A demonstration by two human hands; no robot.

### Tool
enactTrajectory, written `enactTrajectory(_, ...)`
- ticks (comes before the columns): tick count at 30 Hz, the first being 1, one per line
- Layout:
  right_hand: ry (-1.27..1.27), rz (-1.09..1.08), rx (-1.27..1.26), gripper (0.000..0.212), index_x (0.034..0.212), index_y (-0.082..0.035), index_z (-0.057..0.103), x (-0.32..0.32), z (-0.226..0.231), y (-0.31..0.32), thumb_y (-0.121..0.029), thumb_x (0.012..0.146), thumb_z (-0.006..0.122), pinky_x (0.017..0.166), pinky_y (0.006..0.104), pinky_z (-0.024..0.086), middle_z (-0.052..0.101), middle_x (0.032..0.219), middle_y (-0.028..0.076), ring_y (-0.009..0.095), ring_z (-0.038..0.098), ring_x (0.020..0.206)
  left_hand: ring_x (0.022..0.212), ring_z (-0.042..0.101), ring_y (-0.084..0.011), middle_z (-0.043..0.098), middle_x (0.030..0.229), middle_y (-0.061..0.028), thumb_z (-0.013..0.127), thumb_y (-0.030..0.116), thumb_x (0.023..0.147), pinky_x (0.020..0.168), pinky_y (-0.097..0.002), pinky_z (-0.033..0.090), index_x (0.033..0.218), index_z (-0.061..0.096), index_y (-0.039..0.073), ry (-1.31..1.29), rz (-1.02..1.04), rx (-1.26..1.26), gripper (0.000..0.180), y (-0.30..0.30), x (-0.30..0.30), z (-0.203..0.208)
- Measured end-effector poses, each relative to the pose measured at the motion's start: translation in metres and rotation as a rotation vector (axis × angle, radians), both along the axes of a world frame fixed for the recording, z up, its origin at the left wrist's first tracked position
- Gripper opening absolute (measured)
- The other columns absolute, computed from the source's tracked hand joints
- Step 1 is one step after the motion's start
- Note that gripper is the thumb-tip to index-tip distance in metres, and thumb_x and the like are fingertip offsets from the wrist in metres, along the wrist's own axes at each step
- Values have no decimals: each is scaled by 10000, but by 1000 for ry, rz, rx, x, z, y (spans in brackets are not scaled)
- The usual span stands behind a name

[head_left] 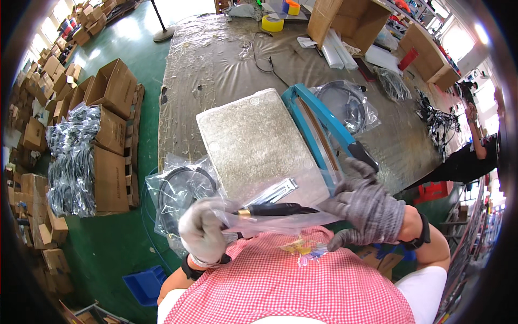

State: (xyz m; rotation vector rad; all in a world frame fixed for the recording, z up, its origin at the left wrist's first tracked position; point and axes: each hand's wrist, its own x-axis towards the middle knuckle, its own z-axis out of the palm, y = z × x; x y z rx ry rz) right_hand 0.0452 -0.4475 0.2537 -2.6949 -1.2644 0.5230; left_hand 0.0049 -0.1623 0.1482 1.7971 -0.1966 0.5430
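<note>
My left hand (205, 229), in a pale glove, is closed on the left end of a clear plastic bag (302, 218). Inside the bag lies a black cable end (278, 209) with a brass-coloured ring, and a silvery strip (272, 193) shows just beyond it. At the bag's right end my right hand (367, 208), in a grey knit glove, has its fingers stretched and its thumb apart. Beyond that hand stands a teal bag sealer (318, 129) with a black-tipped lever, beside a worn white block (259, 143).
Bagged black cables lie left of the block (186, 186) and behind the sealer (345, 105). An open carton (348, 24) and yellow tape (272, 23) sit at the table's far side. Cartons (110, 178) with bagged goods stand left. Another person (469, 159) is at right.
</note>
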Motion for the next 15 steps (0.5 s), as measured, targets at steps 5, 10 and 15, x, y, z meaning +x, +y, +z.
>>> enactTrajectory(5,-349,-130,148,174,826,-145,661,1,13,-13,-287,727,652,1099,557,146,622,871,41,218,599,945,643,616,-169,650,724,-106,509,410,948,570,-262,475,843,616,-54,78,130,-222,488,-5,21,11)
enactTrajectory(10,-339,-574,652,142,795,-79,678,10,20,-15,-145,698,759,859,372,472,597,1093,137,210,609,841,740,621,-185,653,801,-124,513,416,945,673,-287,486,859,592,-57,-24,149,-151,487,-4,31,21)
enactTrajectory(15,345,-833,997,228,854,-32,657,14,-43,-33,-120,700,800,752,280,471,626,917,51,113,570,761,879,628,-193,648,946,-129,654,148,870,771,-299,510,1017,579,-53,351,-345,-395,260,3,36,7)
